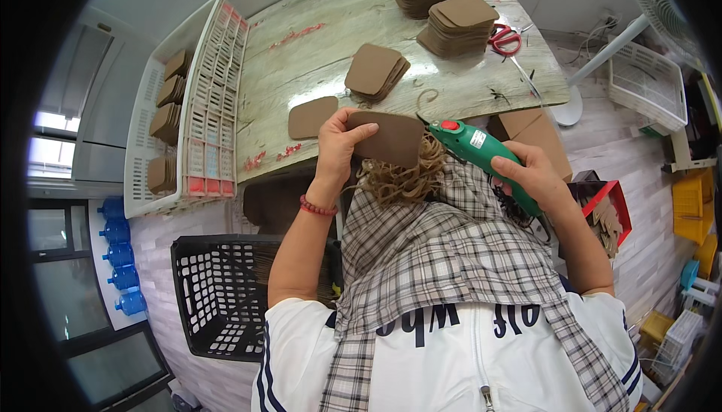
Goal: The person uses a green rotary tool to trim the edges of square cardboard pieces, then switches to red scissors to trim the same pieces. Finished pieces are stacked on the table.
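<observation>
Past the left hand (pixel 338 143), open room is reaching the far left corner of the bench (pixel 316 58). A white crate (pixel 214 73) is blocking the left edge; brown stacks (pixel 460 34) and scissors (pixel 505 40) are crowding the right.

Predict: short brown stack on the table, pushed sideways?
The short stack would probably shear: its pieces lie fanned, no band visible. Rolling seems unlikely, given flat pieces. Each is likely fairly stiff: a similar brown piece looks flat, gripped near one end by the left hand.

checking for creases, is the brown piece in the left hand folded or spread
Spread: the brown piece in the left hand shows one broad, unfolded face.
</observation>
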Demonstrator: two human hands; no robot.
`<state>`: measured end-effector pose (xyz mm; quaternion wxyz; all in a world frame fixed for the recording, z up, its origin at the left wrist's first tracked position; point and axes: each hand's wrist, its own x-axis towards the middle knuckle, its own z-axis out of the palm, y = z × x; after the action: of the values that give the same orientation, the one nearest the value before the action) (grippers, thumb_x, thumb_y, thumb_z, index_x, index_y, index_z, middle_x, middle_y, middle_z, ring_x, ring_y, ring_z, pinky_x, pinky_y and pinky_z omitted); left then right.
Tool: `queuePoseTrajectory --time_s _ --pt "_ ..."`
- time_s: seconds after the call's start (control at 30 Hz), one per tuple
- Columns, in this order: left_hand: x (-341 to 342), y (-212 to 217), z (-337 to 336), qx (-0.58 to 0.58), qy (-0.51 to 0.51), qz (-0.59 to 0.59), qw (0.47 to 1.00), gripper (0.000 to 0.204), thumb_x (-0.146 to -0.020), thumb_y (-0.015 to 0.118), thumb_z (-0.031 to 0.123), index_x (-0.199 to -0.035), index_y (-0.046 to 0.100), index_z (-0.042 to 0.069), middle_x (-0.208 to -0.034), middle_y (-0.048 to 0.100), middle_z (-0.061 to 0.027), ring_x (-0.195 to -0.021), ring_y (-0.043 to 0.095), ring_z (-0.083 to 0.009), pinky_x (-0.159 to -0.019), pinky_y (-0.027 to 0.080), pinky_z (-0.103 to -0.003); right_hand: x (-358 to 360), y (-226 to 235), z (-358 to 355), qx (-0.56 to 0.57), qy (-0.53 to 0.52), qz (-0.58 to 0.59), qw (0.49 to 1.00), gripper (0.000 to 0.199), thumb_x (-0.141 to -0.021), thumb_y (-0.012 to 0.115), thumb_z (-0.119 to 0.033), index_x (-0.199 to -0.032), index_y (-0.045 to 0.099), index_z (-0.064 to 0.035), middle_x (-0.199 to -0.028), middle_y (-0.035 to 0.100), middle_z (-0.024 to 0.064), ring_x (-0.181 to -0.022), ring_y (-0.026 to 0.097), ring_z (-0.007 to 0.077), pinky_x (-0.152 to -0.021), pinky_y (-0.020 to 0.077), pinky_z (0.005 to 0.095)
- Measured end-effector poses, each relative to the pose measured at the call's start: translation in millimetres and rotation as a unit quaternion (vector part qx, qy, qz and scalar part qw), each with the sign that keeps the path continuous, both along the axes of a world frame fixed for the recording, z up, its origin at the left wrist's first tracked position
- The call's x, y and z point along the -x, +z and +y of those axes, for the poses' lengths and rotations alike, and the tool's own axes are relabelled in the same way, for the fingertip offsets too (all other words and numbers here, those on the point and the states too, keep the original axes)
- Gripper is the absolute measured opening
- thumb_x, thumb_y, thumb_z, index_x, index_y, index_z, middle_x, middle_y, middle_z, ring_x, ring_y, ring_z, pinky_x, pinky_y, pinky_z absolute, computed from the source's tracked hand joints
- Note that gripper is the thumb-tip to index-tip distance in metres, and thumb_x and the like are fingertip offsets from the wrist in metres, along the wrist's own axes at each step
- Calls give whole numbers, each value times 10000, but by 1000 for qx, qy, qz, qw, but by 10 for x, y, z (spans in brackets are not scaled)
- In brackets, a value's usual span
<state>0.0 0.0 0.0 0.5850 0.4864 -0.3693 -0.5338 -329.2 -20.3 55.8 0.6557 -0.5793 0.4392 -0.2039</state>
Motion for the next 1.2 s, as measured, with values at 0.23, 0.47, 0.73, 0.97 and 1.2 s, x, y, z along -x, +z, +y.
queuePoseTrajectory --time_s 0.23,0.47,0.73,0.97,1.2 --pt "-36 3 -12 -24 -32 -36 999 172 -778 698 -27 -929 628 12 -869 678 -46 -759 627 -103 -723 504 -241 -49 6 -19 13 33 34 999 359 -880 650 -304 -1034 611 19 -746 587 27 -607 530 76 -528 433 216" --pt "-10 -7 8 -62 -92 -43 993 177 -754 709 -28 -912 636 5 -831 668 -30 -720 612 -85 -673 502 -226 -129 38 -9 17 54 61 997 344 -868 657 -312 -985 621 10 -736 569 15 -602 526 76 -541 437 222" --pt "-1 59 14 -86 -164 -78 980 196 -738 718 -31 -907 635 22 -828 647 -1 -743 593 -82 -693 492 -226 -267 24 -25 16 65 59 996 351 -861 661 -305 -993 622 17 -746 571 20 -594 530 82 -547 448 234" --pt "50 197 -22 -126 -227 -124 958 419 -719 704 -62 -1107 582 38 -898 656 -19 -812 614 -97 -765 497 -243 -362 32 -73 12 70 37 997 413 -848 673 -333 -1014 636 43 -747 598 43 -575 531 86 -534 445 238" --pt "28 6 -56 -118 -108 34 987 428 -774 675 -51 -1181 546 -14 -1051 633 -109 -935 610 -166 -826 510 -290 -508 -189 -233 71 26 -8 997 358 -890 630 -312 -1016 616 23 -745 590 28 -593 522 78 -539 426 228"
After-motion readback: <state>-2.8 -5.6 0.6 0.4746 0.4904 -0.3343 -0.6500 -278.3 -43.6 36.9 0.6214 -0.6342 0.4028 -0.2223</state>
